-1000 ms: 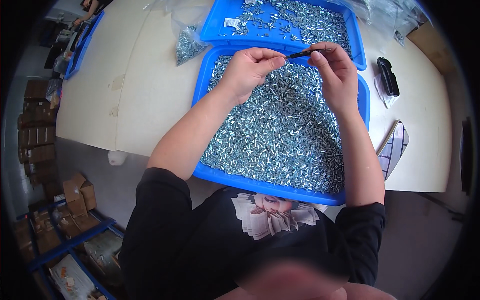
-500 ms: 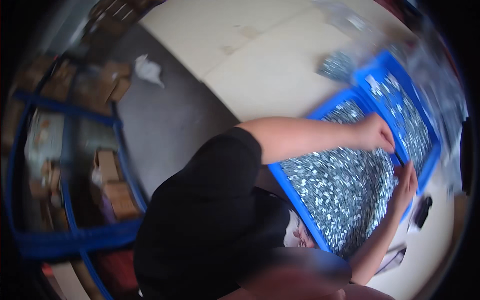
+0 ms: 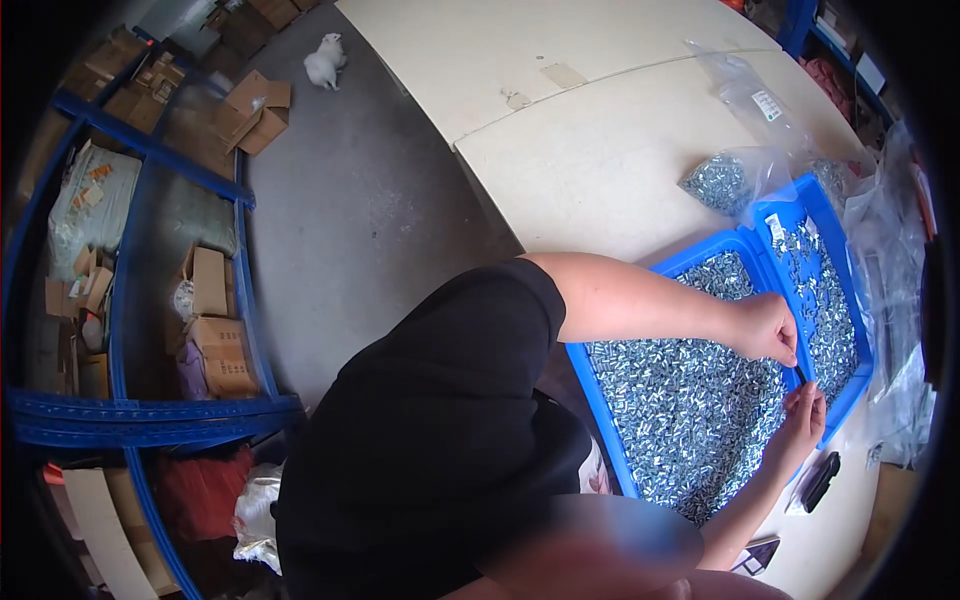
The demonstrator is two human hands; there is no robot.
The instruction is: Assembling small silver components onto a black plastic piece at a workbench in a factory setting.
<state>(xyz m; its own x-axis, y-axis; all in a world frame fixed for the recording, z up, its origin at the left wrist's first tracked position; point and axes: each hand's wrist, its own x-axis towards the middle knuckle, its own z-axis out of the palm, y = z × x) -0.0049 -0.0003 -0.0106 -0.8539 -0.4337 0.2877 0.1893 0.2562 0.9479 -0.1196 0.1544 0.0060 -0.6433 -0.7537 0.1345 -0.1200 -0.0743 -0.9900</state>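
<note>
My left hand (image 3: 768, 330) is closed in a pinch above the right rim of a large blue tray (image 3: 603, 408). Just below it in the picture, my right hand (image 3: 800, 418) is also closed, its fingertips facing the left ones. A thin dark strip (image 3: 799, 375) spans the small gap between the two hands; its exact kind is too small to tell. Beneath my hands the large tray is filled with small shiny metal pieces (image 3: 690, 410). A narrower blue tray (image 3: 866, 318) stands against its right side, holding fewer such pieces.
Behind the trays, a clear bag of metal pieces (image 3: 718, 183) lies on the pale table (image 3: 580, 170). Crumpled plastic bags (image 3: 885, 260) hang at the right. A black object (image 3: 821, 482) is near the right hand. Blue shelving (image 3: 150, 420) and a white animal (image 3: 325, 62) are at left.
The view has shifted, so hands and trays appear lower, and the picture is sharper. Both hands keep their pinch around the dark strip beside the tray rim.
</note>
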